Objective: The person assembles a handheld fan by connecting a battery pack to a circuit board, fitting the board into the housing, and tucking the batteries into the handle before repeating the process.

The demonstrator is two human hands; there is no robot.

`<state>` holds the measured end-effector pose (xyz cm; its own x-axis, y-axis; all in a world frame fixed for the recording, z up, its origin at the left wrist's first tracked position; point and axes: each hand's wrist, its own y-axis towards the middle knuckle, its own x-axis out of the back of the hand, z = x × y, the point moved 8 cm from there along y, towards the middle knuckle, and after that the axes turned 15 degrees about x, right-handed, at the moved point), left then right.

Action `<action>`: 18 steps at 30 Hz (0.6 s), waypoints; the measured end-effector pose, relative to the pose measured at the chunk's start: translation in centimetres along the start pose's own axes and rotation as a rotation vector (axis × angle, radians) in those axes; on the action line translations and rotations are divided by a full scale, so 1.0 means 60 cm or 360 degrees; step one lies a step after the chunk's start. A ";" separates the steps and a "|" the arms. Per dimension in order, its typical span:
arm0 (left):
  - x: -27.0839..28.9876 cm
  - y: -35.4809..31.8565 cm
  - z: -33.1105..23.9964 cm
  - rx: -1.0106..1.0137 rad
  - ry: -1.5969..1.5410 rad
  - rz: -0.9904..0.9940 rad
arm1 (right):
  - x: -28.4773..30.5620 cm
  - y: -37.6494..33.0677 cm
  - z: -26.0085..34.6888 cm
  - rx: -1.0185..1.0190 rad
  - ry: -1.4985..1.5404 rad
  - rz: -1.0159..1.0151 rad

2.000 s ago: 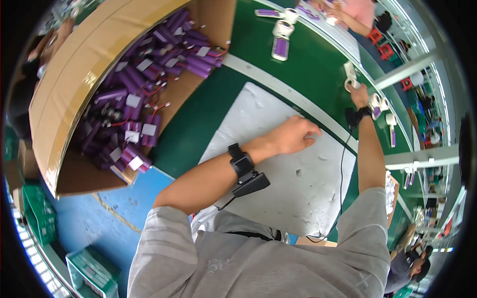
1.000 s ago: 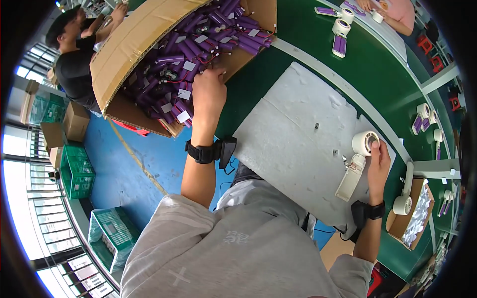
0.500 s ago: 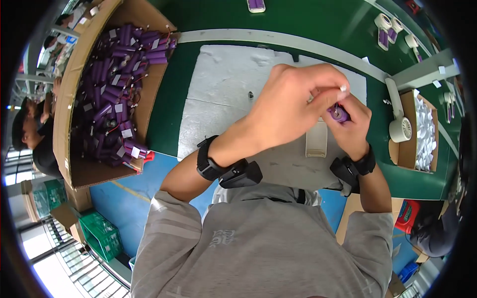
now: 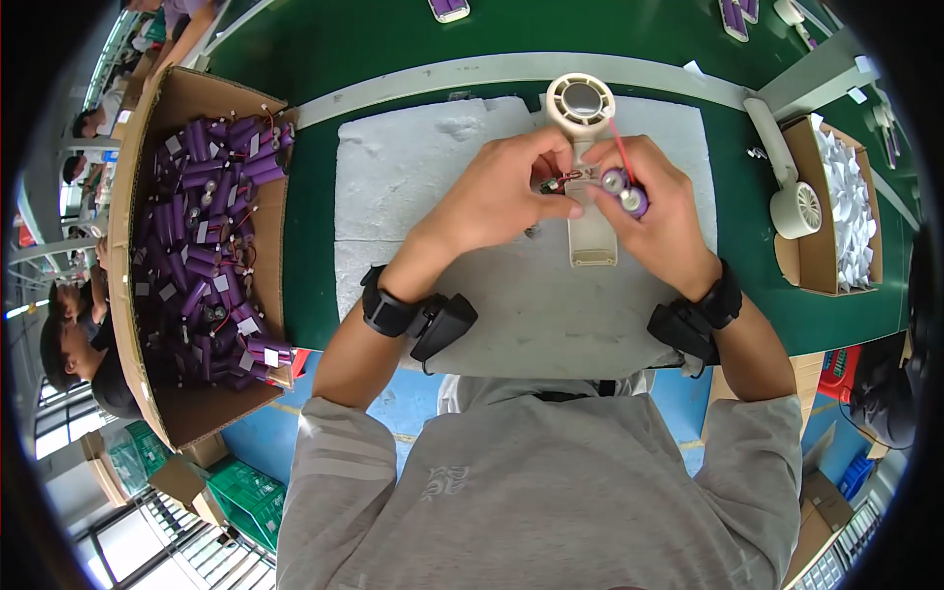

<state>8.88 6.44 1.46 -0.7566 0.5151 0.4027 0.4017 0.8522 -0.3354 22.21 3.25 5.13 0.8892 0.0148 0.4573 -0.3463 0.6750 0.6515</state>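
A white handheld fan body [image 4: 587, 147] lies on the grey foam mat [image 4: 423, 187], its round head pointing away from me. My right hand [image 4: 657, 211] holds a purple battery pack [image 4: 626, 191] with a red wire beside the fan's handle. My left hand [image 4: 501, 192] pinches a small circuit board and wire ends [image 4: 560, 184] against the handle. Both wrists wear black bands with small devices.
A big cardboard box [image 4: 138, 226] full of purple battery packs stands at the left. A second white fan [image 4: 787, 187] and a box of white fan blades [image 4: 846, 206] sit at the right. Other people work along the left edge. Green table beyond the mat.
My left hand went from the mat to the battery box and came back. The right hand brought over a white fan. Now both hands hold battery and wires at the fan on the mat.
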 end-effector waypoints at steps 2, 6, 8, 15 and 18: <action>0.003 0.010 0.018 0.0004 -0.0163 0.0122 | -0.013 0.004 -0.005 0.0049 -0.0044 0.0047; 0.018 -0.002 0.016 -0.0219 -0.0212 0.0020 | -0.033 0.002 -0.012 0.0102 -0.0151 0.0148; 0.019 0.000 0.021 -0.0265 -0.0227 -0.0006 | -0.032 0.004 -0.015 0.0013 -0.0217 0.0136; 0.023 0.000 0.024 -0.0355 -0.0323 -0.0050 | -0.042 0.011 -0.003 0.0018 -0.0260 0.0220; 0.021 0.007 0.027 -0.0230 -0.0391 0.0060 | -0.043 0.011 -0.005 -0.0002 -0.0261 0.0227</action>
<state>7.26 7.27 0.42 -0.8350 0.5239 0.1679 0.4879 0.8462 -0.2141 19.76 3.88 4.22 0.7706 -0.0102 0.6372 -0.4644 0.6758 0.5724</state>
